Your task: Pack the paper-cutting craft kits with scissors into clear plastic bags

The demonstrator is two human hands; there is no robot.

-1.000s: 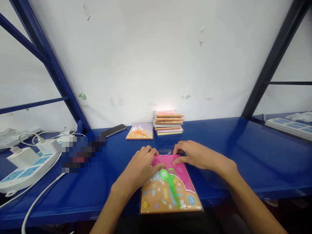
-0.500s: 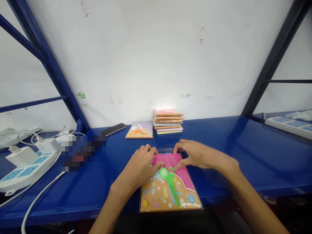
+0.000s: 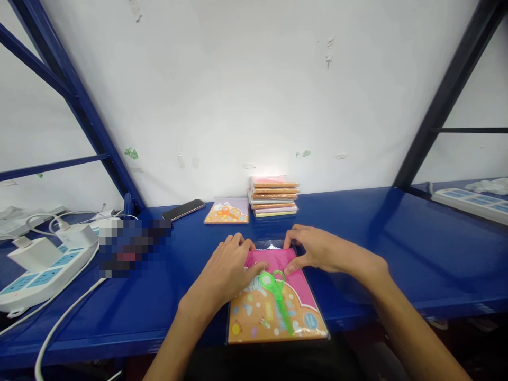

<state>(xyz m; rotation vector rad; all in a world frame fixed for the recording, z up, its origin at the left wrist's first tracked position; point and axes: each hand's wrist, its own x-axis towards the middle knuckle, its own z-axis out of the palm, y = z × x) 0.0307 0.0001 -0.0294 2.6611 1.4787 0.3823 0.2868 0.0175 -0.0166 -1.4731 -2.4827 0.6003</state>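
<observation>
I see a pink and orange booklet (image 3: 254, 325) in a clear plastic sleeve, at the near edge of the blue desk (image 3: 369, 222), about in the middle. On its front there is a pair of green scissors (image 3: 281, 304), slanted, with the handle loops toward the far side.

The left hand (image 3: 230, 267) is over the far left part of the booklet: its thumb lies on the cover beside the scissors, and its other fingers bend toward the far edge. The right hand (image 3: 321, 248) touches the far right corner, with the thumb on the pink area and the index finger bent near the edge. On both hands the fingers are half open, with a gap from thumb to index; whether they grip the booklet firmly, I cannot tell. Between the hands, the sleeve's transparent end (image 3: 271, 244) extends past the booklet's far edge.

Farther away, near the wall (image 3: 254, 79), there is a stack of similar booklets (image 3: 274, 198). Just left of it lies a single booklet (image 3: 216, 216) with orange scissors (image 3: 227, 213), and then a smartphone (image 3: 183, 210). At the left stands a white power strip (image 3: 34, 286) with plugged chargers (image 3: 35, 255).
</observation>
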